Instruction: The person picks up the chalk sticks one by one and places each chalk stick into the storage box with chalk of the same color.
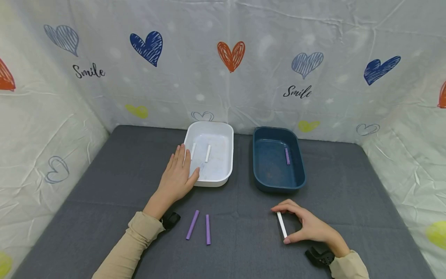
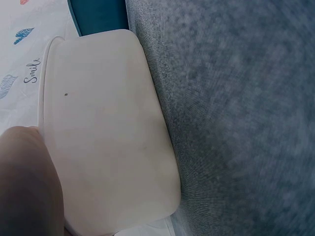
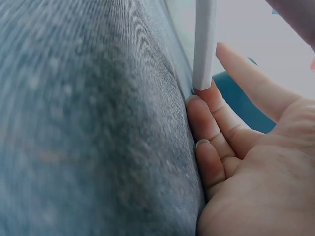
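My right hand (image 1: 306, 226) pinches a white stick (image 1: 281, 224) by its two ends, low over the grey table near the front right; the right wrist view shows the white stick (image 3: 204, 44) against my fingers (image 3: 216, 123). My left hand (image 1: 178, 174) rests with straight fingers on the near left rim of the white tray (image 1: 228, 155), which holds two white sticks (image 1: 208, 153). The white tray (image 2: 103, 132) fills the left wrist view. A dark blue tray (image 1: 259, 182) to the right holds one purple stick (image 1: 287, 156). Two purple sticks (image 1: 200, 224) lie on the table in front.
The grey cloth-covered table (image 1: 104, 186) is walled on three sides by a white sheet printed with hearts (image 1: 231, 55). The two trays stand side by side at the back middle.
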A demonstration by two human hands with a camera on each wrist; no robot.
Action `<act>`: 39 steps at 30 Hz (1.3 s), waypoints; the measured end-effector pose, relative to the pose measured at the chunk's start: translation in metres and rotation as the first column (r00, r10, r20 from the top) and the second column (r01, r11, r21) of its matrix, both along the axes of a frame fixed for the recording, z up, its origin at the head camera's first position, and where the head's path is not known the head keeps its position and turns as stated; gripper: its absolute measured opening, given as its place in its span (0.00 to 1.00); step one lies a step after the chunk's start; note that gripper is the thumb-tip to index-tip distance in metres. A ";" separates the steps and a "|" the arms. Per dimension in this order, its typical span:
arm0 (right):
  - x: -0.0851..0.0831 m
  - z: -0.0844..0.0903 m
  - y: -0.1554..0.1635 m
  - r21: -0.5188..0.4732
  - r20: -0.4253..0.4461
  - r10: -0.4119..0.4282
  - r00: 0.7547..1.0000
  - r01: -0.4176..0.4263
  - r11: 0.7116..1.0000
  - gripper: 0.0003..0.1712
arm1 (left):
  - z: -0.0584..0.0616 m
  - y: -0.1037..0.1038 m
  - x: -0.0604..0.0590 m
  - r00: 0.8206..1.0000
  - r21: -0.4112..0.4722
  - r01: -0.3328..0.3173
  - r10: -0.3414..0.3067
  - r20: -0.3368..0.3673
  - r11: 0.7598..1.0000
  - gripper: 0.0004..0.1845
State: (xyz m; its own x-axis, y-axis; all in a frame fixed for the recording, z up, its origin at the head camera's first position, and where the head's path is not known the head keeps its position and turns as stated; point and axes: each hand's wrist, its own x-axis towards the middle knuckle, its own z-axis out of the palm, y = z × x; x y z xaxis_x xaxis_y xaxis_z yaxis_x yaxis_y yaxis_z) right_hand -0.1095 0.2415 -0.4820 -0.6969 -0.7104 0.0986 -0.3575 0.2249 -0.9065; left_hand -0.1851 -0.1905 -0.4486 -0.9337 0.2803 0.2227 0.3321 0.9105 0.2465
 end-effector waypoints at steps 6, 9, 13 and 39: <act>-0.004 -0.001 -0.007 -0.054 -0.001 0.031 1.000 -0.031 0.998 0.43 | 0.000 0.000 0.000 1.000 0.004 0.001 -0.001 -0.002 1.000 0.39; -0.006 -0.002 -0.011 -0.064 0.008 0.047 0.999 -0.047 0.997 0.42 | 0.000 0.000 0.000 1.000 0.011 0.003 -0.003 -0.007 1.000 0.39; -0.010 -0.003 -0.020 -0.062 0.012 0.071 0.997 -0.070 0.996 0.42 | -0.001 0.000 0.001 1.000 0.017 0.003 -0.003 -0.019 1.000 0.39; -0.034 -0.002 -0.066 -0.104 0.027 0.163 0.986 -0.159 0.982 0.41 | -0.002 -0.001 0.000 1.000 0.006 0.008 -0.008 -0.004 1.000 0.40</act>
